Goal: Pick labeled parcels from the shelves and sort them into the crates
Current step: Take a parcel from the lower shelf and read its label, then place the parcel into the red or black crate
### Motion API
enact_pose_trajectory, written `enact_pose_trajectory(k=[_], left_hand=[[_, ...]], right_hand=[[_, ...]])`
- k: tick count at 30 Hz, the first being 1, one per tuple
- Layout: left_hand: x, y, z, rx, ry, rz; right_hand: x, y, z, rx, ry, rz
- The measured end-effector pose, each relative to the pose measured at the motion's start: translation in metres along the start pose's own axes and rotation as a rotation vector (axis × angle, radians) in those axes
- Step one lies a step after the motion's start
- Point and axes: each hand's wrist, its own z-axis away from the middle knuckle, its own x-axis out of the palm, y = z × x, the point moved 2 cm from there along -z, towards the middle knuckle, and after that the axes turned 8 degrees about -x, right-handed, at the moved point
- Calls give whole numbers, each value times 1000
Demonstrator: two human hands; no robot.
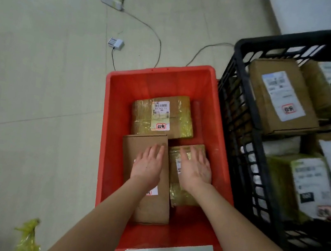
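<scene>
Red plastic crate (pixel 121 96) on the floor, three labelled parcels inside. Left grip (pixel 148 166) released, flat on the plain cardboard parcel (pixel 153 208) at the crate's near left. Right grip (pixel 195 169) released, fingers straight, on the tape-wrapped parcel (pixel 183 195) at near right. Third parcel (pixel 141 119) toward the far wall. Black crate (pixel 245 120) just beside, right.

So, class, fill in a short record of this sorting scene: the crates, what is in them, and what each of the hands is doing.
Red crate: three parcels inside
Left hand: flat on plain cardboard box
Right hand: flat on near taped parcel
Black crate: several labelled parcels, right of the red one
Floor: power strip
</scene>
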Motion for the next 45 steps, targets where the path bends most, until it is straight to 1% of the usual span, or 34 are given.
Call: enact_pose_trajectory(k=[5,10,15,19,22,26,29,34,39,45], left_hand=[[-37,12,42,129,40,-82],[-78,34,94,288,124,-154],[-100,86,158,481,171,-244],[-96,144,217,615,153,-297],[-80,192,263,755,191,-347],[-50,259,333,913,207,-470],[-22,311,407,1031,219,-541],[37,392,546,1224,239,-616],[102,457,672,1357,217,-640],[166,512,764,1496,201,-709]], right_hand=[[-27,-9,61,73,104,-98],[-47,-8,139,202,215,-188],[-53,17,229,344,306,-255],[-40,47,303,480,354,-316],[-25,75,366,592,374,-378],[7,114,456,758,451,-445],[46,141,535,871,476,-497],[119,179,680,1020,576,-549],[184,209,806,1160,634,-579],[251,240,909,1324,679,-642]])
